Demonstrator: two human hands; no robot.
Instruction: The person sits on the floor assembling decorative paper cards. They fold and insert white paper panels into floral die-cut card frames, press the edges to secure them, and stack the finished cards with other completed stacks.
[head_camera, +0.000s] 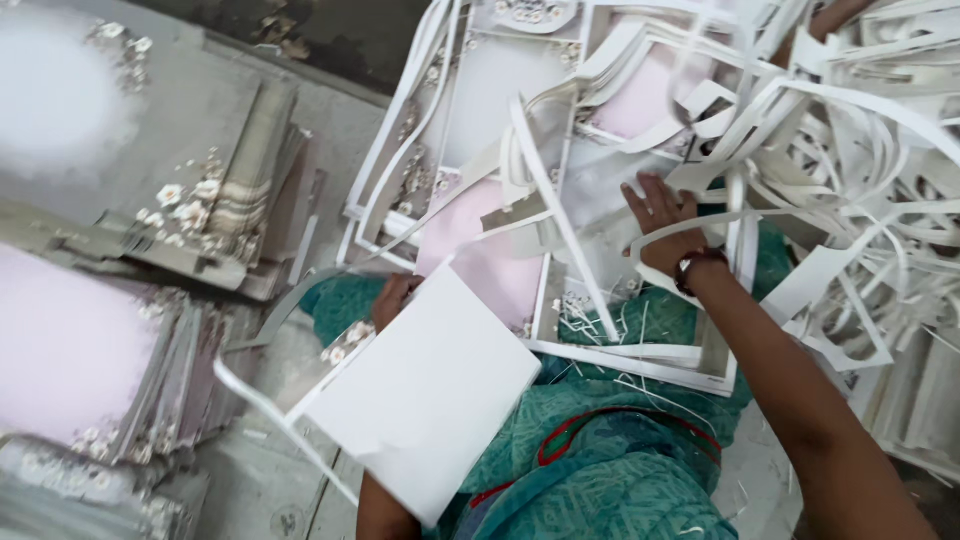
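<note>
My left hand (393, 298) grips the far edge of a plain white card sheet (425, 390) that lies across my lap; thin white border strips hang from it. My right hand (660, 222), with a dark band at the wrist, reaches forward with fingers spread and presses into a tangled heap of white cut-out card frames and strips (800, 130). Beneath that hand lies a die-cut sheet with pink panels (480, 250) and small floral corners. Teal patterned cloth (600, 470) covers my lap.
Stacks of printed cards with pink faces and flower prints (90, 350) sit at the left. A second grey floral stack (200, 190) lies behind them. More white offcuts pile up at the right edge (900, 330). Grey concrete floor (260, 480) shows below.
</note>
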